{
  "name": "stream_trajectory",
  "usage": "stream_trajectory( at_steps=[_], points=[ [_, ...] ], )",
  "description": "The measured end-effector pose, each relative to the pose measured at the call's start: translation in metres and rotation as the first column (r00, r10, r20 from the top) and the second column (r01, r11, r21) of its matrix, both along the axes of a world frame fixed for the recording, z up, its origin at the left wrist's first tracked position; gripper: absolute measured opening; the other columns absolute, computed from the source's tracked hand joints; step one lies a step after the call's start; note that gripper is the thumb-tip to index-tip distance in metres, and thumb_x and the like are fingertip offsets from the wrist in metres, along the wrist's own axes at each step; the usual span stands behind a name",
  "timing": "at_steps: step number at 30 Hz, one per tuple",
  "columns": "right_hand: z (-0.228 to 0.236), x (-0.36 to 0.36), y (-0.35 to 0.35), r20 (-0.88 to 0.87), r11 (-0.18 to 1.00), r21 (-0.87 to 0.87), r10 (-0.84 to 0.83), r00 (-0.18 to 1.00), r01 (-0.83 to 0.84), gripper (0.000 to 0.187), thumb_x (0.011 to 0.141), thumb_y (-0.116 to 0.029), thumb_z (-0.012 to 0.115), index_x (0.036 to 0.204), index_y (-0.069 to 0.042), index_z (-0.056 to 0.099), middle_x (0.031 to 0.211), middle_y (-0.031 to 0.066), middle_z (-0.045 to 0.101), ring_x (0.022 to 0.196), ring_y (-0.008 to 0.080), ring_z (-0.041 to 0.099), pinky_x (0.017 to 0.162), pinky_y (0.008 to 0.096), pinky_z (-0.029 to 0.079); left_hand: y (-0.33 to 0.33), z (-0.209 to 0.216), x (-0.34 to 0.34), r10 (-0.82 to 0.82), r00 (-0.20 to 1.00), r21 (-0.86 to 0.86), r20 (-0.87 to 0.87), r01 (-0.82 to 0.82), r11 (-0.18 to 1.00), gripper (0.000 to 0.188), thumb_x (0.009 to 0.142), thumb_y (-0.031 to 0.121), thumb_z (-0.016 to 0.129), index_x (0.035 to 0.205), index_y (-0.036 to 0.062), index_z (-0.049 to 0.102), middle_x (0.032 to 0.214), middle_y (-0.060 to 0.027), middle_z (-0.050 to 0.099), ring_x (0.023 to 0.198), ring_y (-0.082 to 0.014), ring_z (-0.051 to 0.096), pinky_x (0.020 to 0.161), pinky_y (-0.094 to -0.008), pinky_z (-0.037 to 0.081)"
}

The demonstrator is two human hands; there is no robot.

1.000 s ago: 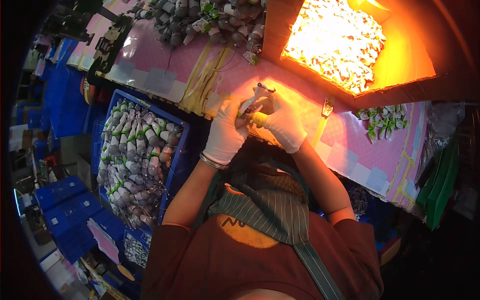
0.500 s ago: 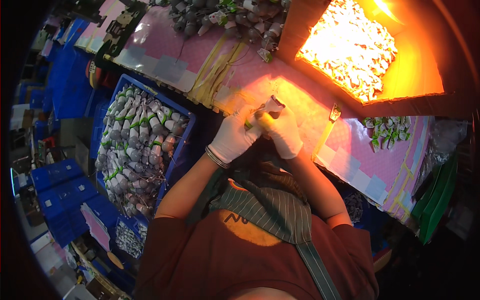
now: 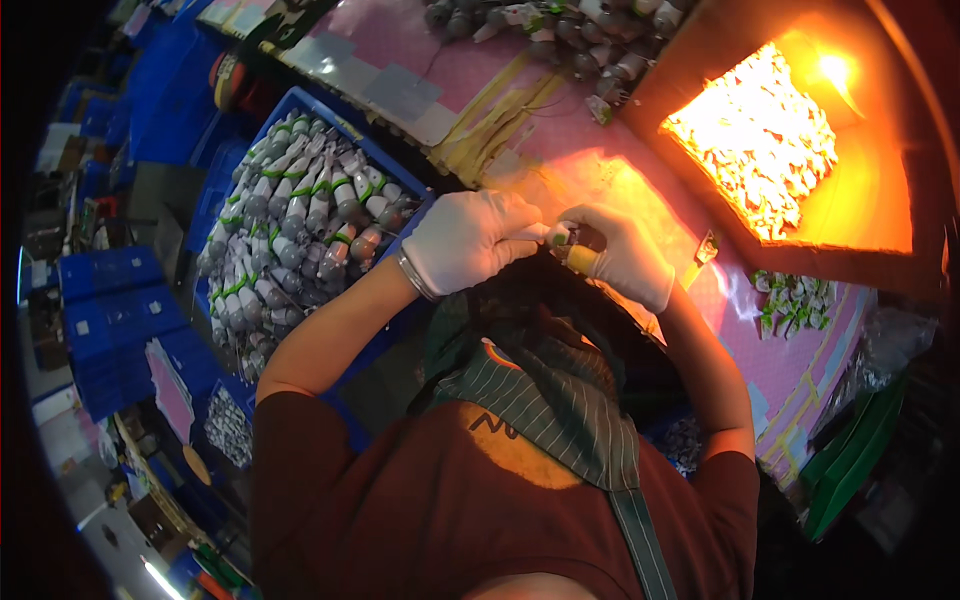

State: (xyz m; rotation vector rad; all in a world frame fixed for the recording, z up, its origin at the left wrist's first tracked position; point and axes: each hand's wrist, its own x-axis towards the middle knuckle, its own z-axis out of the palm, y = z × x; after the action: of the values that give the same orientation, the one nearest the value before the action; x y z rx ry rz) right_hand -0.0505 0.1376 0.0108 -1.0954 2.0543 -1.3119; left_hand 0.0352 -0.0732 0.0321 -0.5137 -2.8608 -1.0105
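Note:
Both my hands wear white gloves and meet in front of my chest, over the near edge of the pink-covered bench. My left hand [image 3: 465, 240] is closed, its fingertips pinched towards the right hand; what they grip is mostly hidden. My right hand [image 3: 628, 258], with yellow wrapping on a finger, curls around a small white-and-green part [image 3: 560, 238], which shows only in bits between the fingers. Beside my left hand stands a blue crate [image 3: 408, 178] full of bulb-like pieces [image 3: 290, 225] with white necks, green bands and grey round ends.
At the right, a cardboard box [image 3: 880, 262] holds many small parts under a glaring orange light. More bulb-like pieces [image 3: 580, 40] lie heaped at the bench's far side. Small green-and-white parts [image 3: 795, 302] lie below the box. Blue bins [image 3: 115, 310] stand at far left.
My hands have drawn slightly apart, the left turning palm-down. The white piece that stuck up between them no longer shows there. The whole view has shifted and turned.

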Motion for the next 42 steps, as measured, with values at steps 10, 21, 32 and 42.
stream_trajectory(
  at_steps=[10,21,32,42],
  points=[
    [-0.002,0.014,-0.018,-0.722,0.979,0.201,0.123,0.681,0.037,0.029,0.077,-0.006,0.065,0.106,-0.005,0.062,0.112,0.0140,0.059,0.093,0.0258,0.058,0.073,0.0346,0.050,0.004,-0.016,0.038,-0.390,0.465,0.592,0.795,-0.736,0.328,0.039,0.087,0.036,0.064,0.103,0.0009,0.061,0.082,-0.0056,0.062,0.056,-0.0104,0.054,0.049,-0.0229,0.044],
    [-0.025,0.006,-0.004,-0.146,0.934,0.022,-0.350,0.925,0.357,0.035,0.080,0.001,0.067,0.114,-0.003,0.059,0.108,0.0050,0.057,0.080,0.0108,0.056,0.066,0.0238,0.047,-0.134,-0.005,0.094,0.789,0.599,0.082,0.138,-0.801,0.593,0.044,0.082,0.030,0.063,0.118,0.0055,0.059,0.075,-0.0058,0.063,0.058,-0.0147,0.059,0.057,-0.0281,0.050],
    [-0.042,0.018,0.004,-0.120,0.905,0.048,-0.414,0.902,0.422,0.030,0.081,0.000,0.065,0.110,-0.003,0.061,0.107,0.0061,0.059,0.075,0.0115,0.055,0.068,0.0250,0.047,-0.121,-0.035,0.028,0.944,0.268,-0.214,0.193,-0.928,0.307,0.056,0.080,0.042,0.062,0.122,0.0066,0.052,0.103,-0.0222,0.064,0.095,-0.0377,0.062,0.082,-0.0432,0.048],
    [-0.037,0.023,0.009,-0.130,0.906,0.053,-0.410,0.903,0.419,0.028,0.080,-0.001,0.067,0.107,-0.005,0.063,0.099,0.0033,0.060,0.075,0.0105,0.054,0.067,0.0243,0.046,-0.108,-0.043,0.011,0.927,0.320,-0.430,0.193,-0.822,0.373,0.044,0.080,0.037,0.062,0.113,0.0073,0.056,0.109,-0.0190,0.061,0.097,-0.0353,0.061,0.081,-0.0434,0.049]
  ],
)
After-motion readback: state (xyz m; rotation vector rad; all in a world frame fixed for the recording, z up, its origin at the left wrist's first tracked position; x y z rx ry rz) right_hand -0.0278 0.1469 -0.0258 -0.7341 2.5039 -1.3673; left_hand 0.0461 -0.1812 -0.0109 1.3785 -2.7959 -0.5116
